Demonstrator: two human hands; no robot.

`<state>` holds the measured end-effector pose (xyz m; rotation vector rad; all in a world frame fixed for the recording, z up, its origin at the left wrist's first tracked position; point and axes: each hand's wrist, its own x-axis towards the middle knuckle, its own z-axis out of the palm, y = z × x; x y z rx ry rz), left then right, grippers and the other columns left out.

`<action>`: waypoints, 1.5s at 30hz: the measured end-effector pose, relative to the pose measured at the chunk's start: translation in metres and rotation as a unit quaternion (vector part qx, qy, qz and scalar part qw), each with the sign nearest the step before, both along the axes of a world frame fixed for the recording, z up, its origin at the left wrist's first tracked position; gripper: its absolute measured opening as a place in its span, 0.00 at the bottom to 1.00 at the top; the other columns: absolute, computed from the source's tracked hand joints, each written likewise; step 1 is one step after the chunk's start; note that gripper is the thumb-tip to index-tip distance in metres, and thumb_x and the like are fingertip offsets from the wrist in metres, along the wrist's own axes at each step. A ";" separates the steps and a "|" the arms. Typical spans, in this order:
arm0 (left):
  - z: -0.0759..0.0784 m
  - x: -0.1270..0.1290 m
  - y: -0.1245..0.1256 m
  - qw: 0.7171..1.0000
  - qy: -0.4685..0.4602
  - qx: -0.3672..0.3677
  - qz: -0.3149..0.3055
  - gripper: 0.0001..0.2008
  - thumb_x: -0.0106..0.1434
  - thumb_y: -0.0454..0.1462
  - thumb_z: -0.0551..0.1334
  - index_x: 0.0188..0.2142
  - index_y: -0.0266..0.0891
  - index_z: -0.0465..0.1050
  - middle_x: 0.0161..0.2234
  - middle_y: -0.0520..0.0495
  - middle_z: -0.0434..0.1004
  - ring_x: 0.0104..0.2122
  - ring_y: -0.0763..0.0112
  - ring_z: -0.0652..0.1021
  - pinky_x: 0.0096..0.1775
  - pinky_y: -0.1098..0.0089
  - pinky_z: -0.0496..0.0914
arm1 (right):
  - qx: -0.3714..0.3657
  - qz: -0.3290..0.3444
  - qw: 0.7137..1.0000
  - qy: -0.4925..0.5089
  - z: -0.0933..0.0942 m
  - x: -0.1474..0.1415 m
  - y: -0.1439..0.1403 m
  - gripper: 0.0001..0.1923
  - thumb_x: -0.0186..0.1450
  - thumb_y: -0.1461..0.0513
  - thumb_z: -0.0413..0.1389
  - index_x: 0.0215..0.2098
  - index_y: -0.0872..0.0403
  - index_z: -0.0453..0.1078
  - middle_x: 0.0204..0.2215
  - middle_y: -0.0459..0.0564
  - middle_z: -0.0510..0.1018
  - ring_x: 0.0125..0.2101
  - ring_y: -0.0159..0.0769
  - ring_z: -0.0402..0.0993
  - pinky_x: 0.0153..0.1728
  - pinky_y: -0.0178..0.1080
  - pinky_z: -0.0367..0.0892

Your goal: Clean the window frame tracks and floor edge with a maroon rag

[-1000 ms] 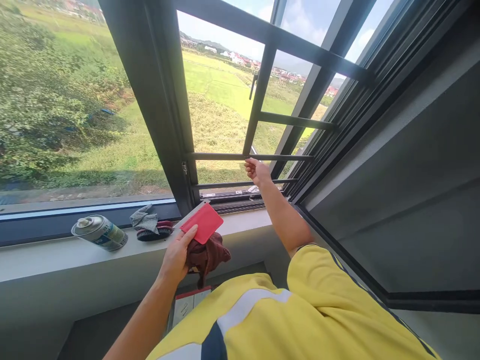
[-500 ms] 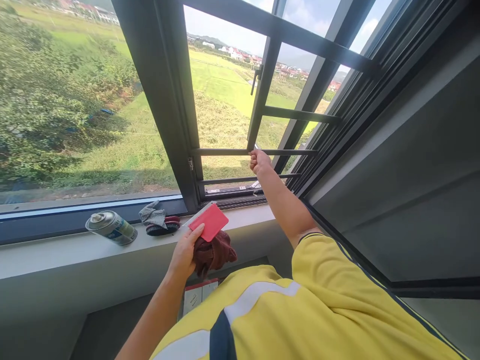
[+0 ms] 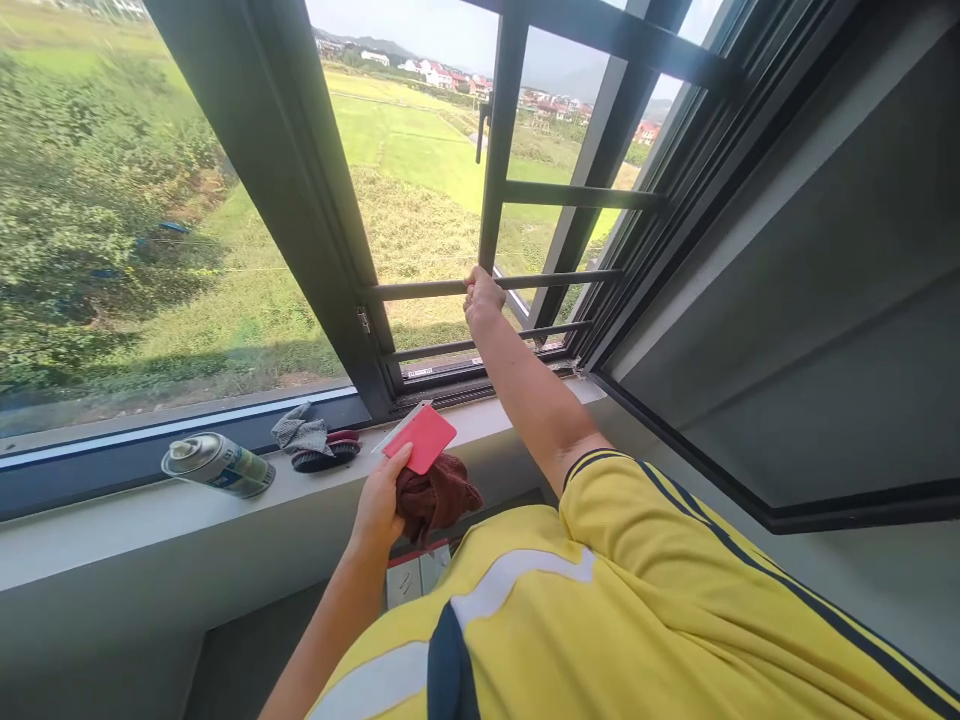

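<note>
Right hand extended forward at full arm's reach, fingers wrapped closed around the dark grey horizontal metal guard bar of the open window, close to where the vertical dark post meets it. Wrist roughly straight, forearm rising from the yellow short sleeve toward the opening.

Left hand held low by the pale window sill, elbow bent. Fingers and thumb pinched closed on two items together: a flat red rectangular plastic scraper card, thumb pressed on its near face, and a bunched dark maroon cloth hanging beneath it, under the palm.

Handling, as judged: card light, thin, stiff with slight flex, smooth-faced and likely to slip; best pinched at one short edge, leaving the far edge free. Cloth soft, limp, safe to grasp anywhere. Guard bar rigid, fixed, narrow enough for a full wrap of the fingers.

On the sill, left of the card: a silver cylindrical spray can lying on its side, and a crumpled grey rag resting partly on a dark round brush-like pad with a red rim. Green fields and distant houses beyond the glass.
</note>
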<state>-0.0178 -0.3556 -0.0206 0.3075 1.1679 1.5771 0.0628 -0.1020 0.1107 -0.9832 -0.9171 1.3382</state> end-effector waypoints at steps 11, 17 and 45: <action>0.001 -0.018 -0.012 0.999 0.002 -0.012 0.043 0.12 0.59 0.33 0.61 0.43 0.32 0.71 0.32 0.43 0.79 0.26 0.67 0.79 0.31 0.68 0.76 | 0.272 -0.063 0.900 -0.336 -0.046 0.045 -0.016 0.11 0.63 0.58 0.53 0.29 0.56 0.70 0.23 0.45 0.71 0.24 0.29 0.65 0.29 0.33 0.61; -0.004 -0.020 -0.011 0.999 -0.006 -0.006 0.046 0.12 0.60 0.33 0.60 0.43 0.31 0.71 0.32 0.42 0.79 0.28 0.66 0.79 0.33 0.68 0.76 | 0.375 -0.182 0.718 -0.557 -0.048 0.061 0.029 0.15 0.68 0.61 0.48 0.47 0.59 0.72 0.42 0.57 0.75 0.36 0.37 0.71 0.34 0.35 0.62; -0.011 -0.027 -0.014 0.999 -0.017 -0.016 0.038 0.14 0.59 0.33 0.61 0.45 0.32 0.70 0.33 0.41 0.79 0.30 0.64 0.80 0.33 0.67 0.75 | 0.441 -0.191 0.681 -0.552 -0.034 0.086 0.046 0.10 0.62 0.66 0.46 0.27 0.57 0.67 0.24 0.48 0.70 0.25 0.30 0.63 0.30 0.33 0.61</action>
